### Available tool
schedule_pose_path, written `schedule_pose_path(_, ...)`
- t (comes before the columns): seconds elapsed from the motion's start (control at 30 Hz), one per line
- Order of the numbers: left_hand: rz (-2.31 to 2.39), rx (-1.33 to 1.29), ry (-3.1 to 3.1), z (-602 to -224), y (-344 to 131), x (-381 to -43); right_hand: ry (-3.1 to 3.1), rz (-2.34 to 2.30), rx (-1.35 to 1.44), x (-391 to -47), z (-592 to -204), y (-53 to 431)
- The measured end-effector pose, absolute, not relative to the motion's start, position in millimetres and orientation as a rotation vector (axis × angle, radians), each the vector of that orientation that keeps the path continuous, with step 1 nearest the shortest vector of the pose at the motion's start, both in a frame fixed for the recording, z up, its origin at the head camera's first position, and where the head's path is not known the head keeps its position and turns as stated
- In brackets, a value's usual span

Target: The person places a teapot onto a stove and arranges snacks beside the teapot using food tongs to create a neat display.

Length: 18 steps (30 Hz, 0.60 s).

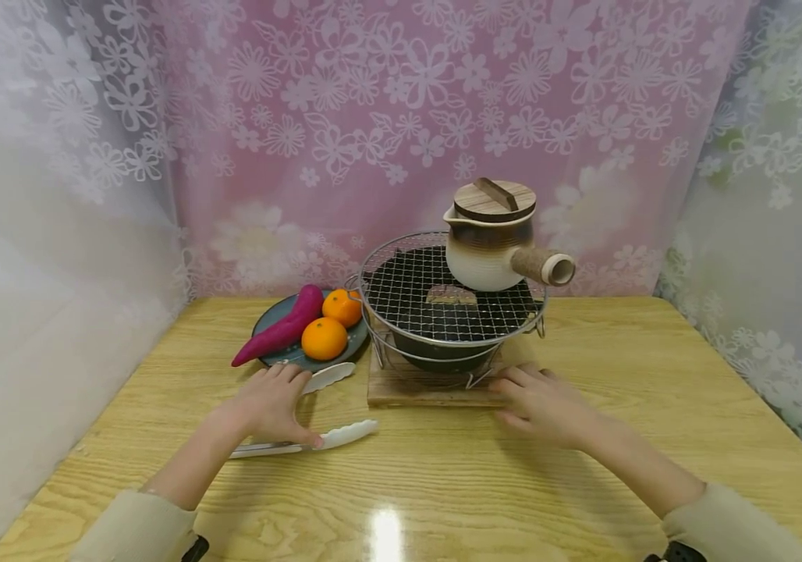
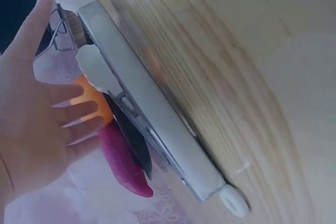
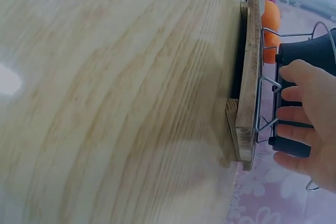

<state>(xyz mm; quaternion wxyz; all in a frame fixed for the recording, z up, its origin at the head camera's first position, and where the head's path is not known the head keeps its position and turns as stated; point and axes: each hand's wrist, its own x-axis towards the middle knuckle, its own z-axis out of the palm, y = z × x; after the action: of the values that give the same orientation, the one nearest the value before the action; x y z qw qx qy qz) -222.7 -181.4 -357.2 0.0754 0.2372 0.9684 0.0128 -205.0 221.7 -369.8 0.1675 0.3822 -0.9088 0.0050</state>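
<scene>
My left hand hovers over a pair of tongs with white scalloped tips, which lies spread on the table. Its fingers are straight in the left wrist view, with the tongs beyond them and nothing held. Near the right front corner of a wooden board is my right hand. In the right wrist view its loosely bent fingers hold nothing; I cannot tell whether they touch the board. On that board stands a dark round stove under a wire grill rack.
A clay teapot with a wooden lid and a side handle sits on the rack's right part. Left of the stove, a dark plate bears a purple sweet potato and two oranges. Floral curtains surround the wooden table.
</scene>
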Motion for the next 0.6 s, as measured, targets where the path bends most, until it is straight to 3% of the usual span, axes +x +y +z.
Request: schedule_pose_path(0.6, 0.029, 0.595, 2.841, -370.2, -184.6, -225.4, -2.558, -0.077, 1.196, -212.9, -384.0, 218.2)
